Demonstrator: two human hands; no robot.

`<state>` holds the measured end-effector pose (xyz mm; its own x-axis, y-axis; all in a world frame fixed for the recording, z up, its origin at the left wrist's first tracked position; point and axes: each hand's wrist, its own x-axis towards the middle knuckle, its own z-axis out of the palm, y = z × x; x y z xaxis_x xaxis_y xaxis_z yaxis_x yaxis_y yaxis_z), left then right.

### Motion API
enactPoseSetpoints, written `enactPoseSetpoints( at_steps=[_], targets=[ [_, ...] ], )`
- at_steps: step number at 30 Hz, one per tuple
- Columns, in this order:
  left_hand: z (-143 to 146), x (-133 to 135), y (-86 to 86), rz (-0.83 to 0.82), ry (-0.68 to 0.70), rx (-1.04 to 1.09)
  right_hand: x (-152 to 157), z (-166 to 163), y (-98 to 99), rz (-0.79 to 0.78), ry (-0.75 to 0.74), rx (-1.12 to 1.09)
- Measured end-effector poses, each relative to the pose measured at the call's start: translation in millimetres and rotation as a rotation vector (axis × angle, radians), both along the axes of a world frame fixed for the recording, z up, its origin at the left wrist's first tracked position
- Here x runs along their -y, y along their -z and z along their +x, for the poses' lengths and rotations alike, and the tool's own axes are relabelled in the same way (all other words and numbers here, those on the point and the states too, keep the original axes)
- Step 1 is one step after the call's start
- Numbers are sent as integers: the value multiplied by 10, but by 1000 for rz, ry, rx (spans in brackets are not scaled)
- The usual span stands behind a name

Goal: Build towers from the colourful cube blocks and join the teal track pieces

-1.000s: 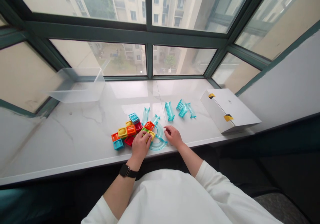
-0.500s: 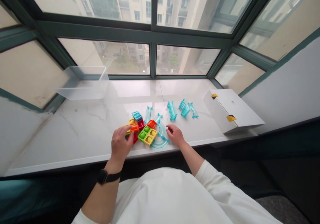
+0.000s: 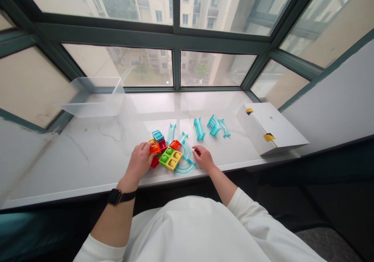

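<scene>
My left hand (image 3: 138, 161) is closed on an orange toy block (image 3: 154, 148) at the left of a pile, thumb on the near side and fingers on the far side. Around it lie a blue block (image 3: 158, 136), a dark red block (image 3: 163, 146) and a red block (image 3: 154, 162), partly covered by my hand. A green and yellow block plate (image 3: 170, 158) lies to the right, with an orange-red block (image 3: 175, 145) behind it. My right hand (image 3: 203, 158) rests beside a curved clear-blue track piece (image 3: 187, 166), fingers loosely bent and apart, holding nothing.
Several blue track pieces (image 3: 199, 129) lie farther back on the white marble sill (image 3: 140, 114). A clear plastic bin (image 3: 99, 109) stands at the back left. On the right is a white box (image 3: 274, 125) with yellow-black tabs. Window frames border the back.
My left hand has shifted slightly left and its fingers sit closer around the orange block. The right hand stays by the curved track. The whole view has drifted a little.
</scene>
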<state>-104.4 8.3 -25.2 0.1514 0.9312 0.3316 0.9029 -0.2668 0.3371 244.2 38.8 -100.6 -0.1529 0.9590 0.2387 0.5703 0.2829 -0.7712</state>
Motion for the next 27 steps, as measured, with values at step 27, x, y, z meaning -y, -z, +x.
enactPoseSetpoints(
  at_steps=[27],
  targets=[
    [1059,94,-27,24,320,230,171,-328,-680,-87,-298,-396]
  ],
)
